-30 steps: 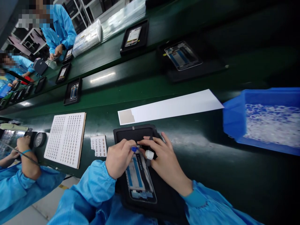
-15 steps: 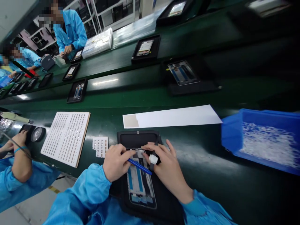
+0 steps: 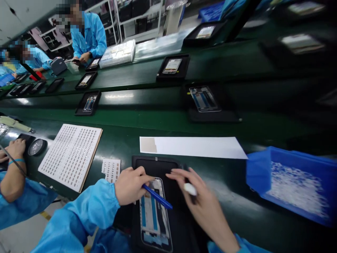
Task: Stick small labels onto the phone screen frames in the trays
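Here, left of the black tray (image 3: 158, 165), a perforated sheet (image 3: 70, 156) is lying on the green surface (image 3: 147, 116). The left hand (image 3: 130, 185) is gripping a blue pen (image 3: 157, 196) over the phone frame (image 3: 154, 214) sitting in that tray. The right hand (image 3: 200, 200) is hovering open-fingered over the tray's right side, a white cot (image 3: 190, 189) on one finger. A blue bin (image 3: 256, 172) is standing right of the tray.
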{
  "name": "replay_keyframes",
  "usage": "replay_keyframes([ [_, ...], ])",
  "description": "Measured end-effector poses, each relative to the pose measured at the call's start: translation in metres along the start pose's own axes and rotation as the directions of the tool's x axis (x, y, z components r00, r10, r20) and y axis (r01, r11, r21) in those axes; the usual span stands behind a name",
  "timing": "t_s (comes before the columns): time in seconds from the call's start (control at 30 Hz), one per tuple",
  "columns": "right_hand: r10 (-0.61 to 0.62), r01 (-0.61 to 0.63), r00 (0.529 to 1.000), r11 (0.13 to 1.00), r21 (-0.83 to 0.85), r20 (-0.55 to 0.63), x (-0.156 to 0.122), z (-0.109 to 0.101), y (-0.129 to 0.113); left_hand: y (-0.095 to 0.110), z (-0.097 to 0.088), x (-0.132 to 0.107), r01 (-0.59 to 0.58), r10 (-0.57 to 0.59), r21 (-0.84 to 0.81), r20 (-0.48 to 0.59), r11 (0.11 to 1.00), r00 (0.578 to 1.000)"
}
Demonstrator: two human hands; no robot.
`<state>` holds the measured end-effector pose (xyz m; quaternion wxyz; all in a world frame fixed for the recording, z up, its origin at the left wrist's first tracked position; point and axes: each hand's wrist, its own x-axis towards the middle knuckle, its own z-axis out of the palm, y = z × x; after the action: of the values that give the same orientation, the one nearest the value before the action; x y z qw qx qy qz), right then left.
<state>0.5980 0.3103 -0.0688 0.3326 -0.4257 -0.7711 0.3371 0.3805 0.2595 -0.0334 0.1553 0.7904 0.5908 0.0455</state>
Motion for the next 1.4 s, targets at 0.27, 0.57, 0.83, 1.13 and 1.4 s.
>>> replay_keyframes([
  [0.27, 0.370, -0.339, 0.929, 0.858, 0.385, -0.006, 0.088, -0.006, 0.025, -0.043, -0.015, 0.088, -0.035, 0.034, 0.130, 0.005, 0.991, 0.999],
  [0.57, 0.446, -0.414, 0.895, 0.830, 0.374, 0.003, 0.112, 0.029, 0.045, -0.051, -0.014, 0.099, -0.057, 0.045, 0.097, 0.122, 0.994, 0.992],
  [0.83, 0.474, -0.440, 0.880, 0.836, 0.329, -0.030, 0.111, 0.031, 0.045, -0.051, -0.012, 0.102, -0.058, 0.040, 0.117, 0.151, 0.991, 0.988],
  [1.13, 0.485, -0.449, 0.874, 0.825, 0.345, -0.022, 0.110, 0.032, 0.046, -0.046, -0.019, 0.101, -0.083, 0.039, 0.195, 0.220, 0.977, 0.975],
  [1.4, 0.504, -0.450, 0.863, 0.797, 0.402, -0.033, 0.112, 0.035, 0.048, -0.046, -0.021, 0.101, -0.054, 0.011, 0.162, 0.255, 0.985, 0.967],
])
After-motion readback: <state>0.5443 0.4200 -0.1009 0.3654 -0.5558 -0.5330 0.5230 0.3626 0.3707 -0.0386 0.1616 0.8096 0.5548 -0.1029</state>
